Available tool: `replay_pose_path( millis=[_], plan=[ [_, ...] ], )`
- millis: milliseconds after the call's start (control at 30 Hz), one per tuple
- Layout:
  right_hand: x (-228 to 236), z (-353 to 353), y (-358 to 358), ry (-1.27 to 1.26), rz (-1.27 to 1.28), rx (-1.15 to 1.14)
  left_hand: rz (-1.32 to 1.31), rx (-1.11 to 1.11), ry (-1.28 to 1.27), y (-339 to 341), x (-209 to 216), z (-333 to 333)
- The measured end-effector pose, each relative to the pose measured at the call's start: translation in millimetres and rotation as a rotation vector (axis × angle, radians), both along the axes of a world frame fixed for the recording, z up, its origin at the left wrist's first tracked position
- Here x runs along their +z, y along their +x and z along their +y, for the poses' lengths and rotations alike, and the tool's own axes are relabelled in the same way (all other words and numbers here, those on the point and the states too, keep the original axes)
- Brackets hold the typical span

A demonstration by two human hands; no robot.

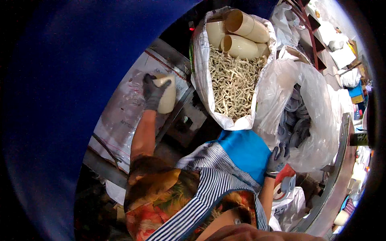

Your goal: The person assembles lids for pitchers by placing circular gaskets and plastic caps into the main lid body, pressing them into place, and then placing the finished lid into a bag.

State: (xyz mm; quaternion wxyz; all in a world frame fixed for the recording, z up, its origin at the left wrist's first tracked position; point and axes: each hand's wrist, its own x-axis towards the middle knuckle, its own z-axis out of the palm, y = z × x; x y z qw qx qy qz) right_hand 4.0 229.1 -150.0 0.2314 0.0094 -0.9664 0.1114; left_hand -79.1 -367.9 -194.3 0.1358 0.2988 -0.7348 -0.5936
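Note:
My left hand [152, 93], in a grey glove, grips a smooth cream-coloured plastic cylinder [168, 98] by its side, thumb across it. Both are above a plastic-covered surface [120, 108] at the left. My right hand [277, 160], gloved in grey too, holds nothing that I can see, and its fingers are stretched out. It is beside the blue apron cloth [247, 154], near the lower edge of a clear plastic bag [321, 120]. Dark grey ring-like plastic pieces [295, 116] show through that bag's mouth.
Ahead stands a white woven sack [205, 80] filled with small beige plastic bits [233, 84], several cream cylinders [245, 30] lying on top. A dark blue curved panel [80, 60] fills the far left. A metal edge [337, 160] curves along the right, near a grey tape-like roll [286, 184].

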Motion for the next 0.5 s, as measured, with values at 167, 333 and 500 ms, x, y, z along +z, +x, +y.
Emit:
replay_pose_path(
  millis=[167,333,500],
  plan=[
    [56,-61,27,-0.225,0.031,0.285,0.467,-0.301,0.875,41,111,56],
    [108,-121,35,-0.05,0.068,0.76,0.279,-0.824,1.075,55,118,193],
    [153,-74,74,-0.661,-0.044,0.702,0.246,-1.16,0.925,87,91,266]
  ],
)
